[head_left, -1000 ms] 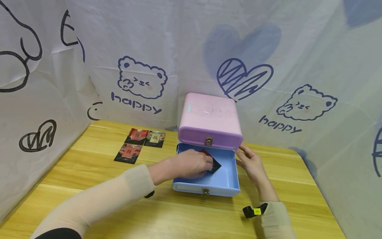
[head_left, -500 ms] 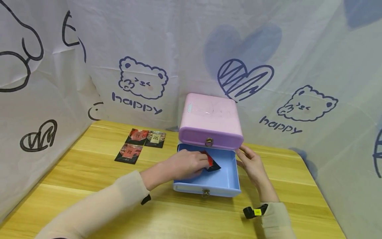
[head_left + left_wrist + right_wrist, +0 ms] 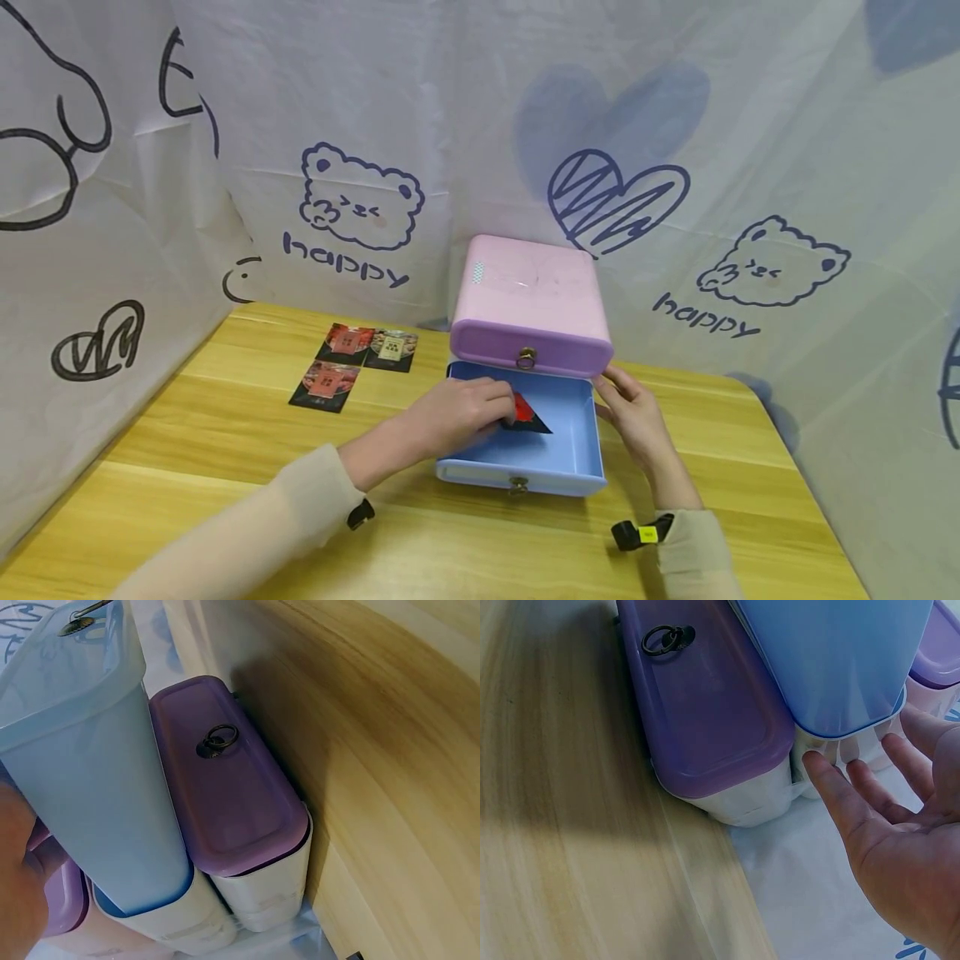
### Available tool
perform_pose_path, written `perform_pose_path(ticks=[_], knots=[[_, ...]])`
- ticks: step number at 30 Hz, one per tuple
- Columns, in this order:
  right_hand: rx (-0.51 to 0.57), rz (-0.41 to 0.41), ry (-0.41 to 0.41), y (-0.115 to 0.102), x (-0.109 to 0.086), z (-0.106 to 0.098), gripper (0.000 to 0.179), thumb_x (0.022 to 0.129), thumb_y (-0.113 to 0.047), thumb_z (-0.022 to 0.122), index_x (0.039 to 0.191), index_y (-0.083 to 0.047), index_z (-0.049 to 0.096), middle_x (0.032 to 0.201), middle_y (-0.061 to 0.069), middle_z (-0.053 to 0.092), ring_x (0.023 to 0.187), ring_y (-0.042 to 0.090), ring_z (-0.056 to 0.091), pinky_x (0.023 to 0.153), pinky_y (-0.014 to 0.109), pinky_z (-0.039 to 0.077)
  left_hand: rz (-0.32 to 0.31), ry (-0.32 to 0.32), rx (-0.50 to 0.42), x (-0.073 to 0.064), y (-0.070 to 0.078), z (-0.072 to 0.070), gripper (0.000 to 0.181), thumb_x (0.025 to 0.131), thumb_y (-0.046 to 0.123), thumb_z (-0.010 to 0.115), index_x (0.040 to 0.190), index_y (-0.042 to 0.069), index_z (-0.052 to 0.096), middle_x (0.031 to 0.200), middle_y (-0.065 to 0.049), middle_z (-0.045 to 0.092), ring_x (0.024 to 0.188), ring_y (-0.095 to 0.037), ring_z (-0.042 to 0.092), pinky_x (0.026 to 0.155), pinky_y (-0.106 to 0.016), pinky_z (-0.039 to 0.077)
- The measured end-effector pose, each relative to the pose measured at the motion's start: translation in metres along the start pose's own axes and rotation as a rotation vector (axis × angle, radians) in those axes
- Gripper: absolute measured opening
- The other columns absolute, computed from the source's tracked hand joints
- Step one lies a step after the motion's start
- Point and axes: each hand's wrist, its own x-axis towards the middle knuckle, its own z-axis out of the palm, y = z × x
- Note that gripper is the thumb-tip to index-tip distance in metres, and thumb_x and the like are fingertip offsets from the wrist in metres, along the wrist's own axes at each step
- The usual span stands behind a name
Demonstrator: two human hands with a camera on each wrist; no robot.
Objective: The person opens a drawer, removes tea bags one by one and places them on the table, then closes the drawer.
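Observation:
My left hand (image 3: 453,417) reaches over the pulled-out blue drawer (image 3: 577,417) and pinches a small black-and-red packet (image 3: 531,418) by its left part, which the fingers hide. The packet tilts inside the drawer. My right hand (image 3: 636,417) rests its fingertips against the right side of the small drawer cabinet (image 3: 532,287), just under the pink top. In the right wrist view its fingers (image 3: 829,787) are extended along the white body beside the blue drawer. The left wrist view catches only part of the left hand (image 3: 19,877) above the drawer.
Three flat black packets, two with red labels (image 3: 322,387) and one with a pale label (image 3: 390,348), lie left of the cabinet on the wooden table (image 3: 225,433). A closed purple drawer (image 3: 225,780) sits below the blue one. A printed white cloth (image 3: 480,125) hangs behind.
My left hand has drawn back leftward, raising and tilting the packet so its red face shows. The right hand stays at the cabinet's side.

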Motion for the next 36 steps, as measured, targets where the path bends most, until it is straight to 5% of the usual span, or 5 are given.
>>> perform_pose_path(ticks=[16, 36], knots=[[0.001, 0.02, 0.001, 0.0, -0.002, -0.001, 0.059, 0.106, -0.031, 0.061, 0.154, 0.0, 0.046, 0.157, 0.012, 0.044, 0.132, 0.014, 0.051, 0.104, 0.033, 0.054, 0.057, 0.241, -0.04, -0.018, 0.004, -0.012, 0.03, 0.077, -0.01, 0.08, 0.101, 0.008, 0.073, 0.101, -0.002, 0.07, 0.09, -0.015, 0.071, 0.081, -0.02, 0.059], [-0.022, 0.042, 0.002, -0.003, -0.002, 0.0, 0.058, 0.106, -0.034, 0.061, 0.154, -0.004, 0.047, 0.158, 0.01, 0.044, 0.141, 0.025, 0.045, 0.105, 0.034, 0.053, -0.039, 0.354, -0.057, -0.048, 0.001, -0.047, 0.027, 0.075, -0.013, 0.076, 0.094, 0.006, 0.073, 0.104, -0.01, 0.068, 0.09, -0.024, 0.073, 0.078, -0.03, 0.063]])
